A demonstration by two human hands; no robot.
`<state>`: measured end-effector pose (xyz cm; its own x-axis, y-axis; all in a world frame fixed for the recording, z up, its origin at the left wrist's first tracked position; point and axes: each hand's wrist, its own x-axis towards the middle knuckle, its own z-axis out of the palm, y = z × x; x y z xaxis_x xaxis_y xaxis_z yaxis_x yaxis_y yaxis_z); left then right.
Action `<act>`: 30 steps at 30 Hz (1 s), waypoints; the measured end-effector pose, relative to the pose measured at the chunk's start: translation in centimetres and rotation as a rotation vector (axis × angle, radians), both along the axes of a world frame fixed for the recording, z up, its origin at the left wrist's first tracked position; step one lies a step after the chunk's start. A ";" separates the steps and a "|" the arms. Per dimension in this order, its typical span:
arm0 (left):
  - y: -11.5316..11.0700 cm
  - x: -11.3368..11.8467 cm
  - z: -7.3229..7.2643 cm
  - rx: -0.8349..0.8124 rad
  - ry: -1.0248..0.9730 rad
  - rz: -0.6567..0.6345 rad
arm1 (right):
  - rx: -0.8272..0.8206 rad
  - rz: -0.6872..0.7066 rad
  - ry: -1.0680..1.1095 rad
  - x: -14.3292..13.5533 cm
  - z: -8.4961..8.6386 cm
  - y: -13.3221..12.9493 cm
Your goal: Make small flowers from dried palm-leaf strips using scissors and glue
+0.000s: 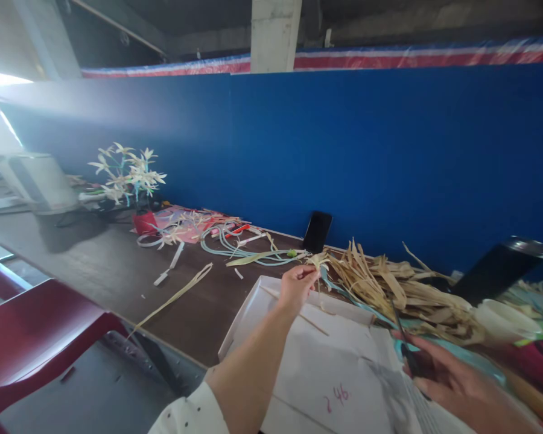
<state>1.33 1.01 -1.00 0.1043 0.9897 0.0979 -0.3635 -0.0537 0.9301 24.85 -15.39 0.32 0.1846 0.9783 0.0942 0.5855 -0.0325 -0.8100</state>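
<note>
My left hand (296,288) pinches a small pale flower of dried husk (318,260), raised above the far edge of a white box lid (308,361). Thin strands hang below the flower. At the right, my right hand (455,377) is wrapped round dark-handled scissors (405,346), their blades pointing up and away; motion blurs this hand. Thin sticks lie on the lid, and red handwritten marks show on its surface. Just beyond the hands is a heap of dried brown husks (380,277).
A red pot of pale husk flowers (145,223) stands left, near a kettle (38,181). Pale blue cord (217,248) and a propped phone (317,231) lie along the blue partition (366,150). A black bottle (498,271) leans at right. A red chair (40,337) is front left.
</note>
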 end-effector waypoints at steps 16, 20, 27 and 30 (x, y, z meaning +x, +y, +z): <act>-0.1 0.0 -0.6 0.285 0.098 0.020 | -0.147 -0.149 0.747 -7.6 1.4 1.1; 0.3 0.0 -1.0 0.302 0.034 -0.008 | -0.188 -0.179 0.726 -8.2 1.7 1.0; -0.1 0.0 -0.5 0.265 -0.028 -0.056 | -0.237 -0.152 0.737 -7.9 1.4 0.2; -0.3 -0.1 0.0 0.250 -0.021 -0.068 | -0.193 -0.100 0.904 -7.7 1.3 0.0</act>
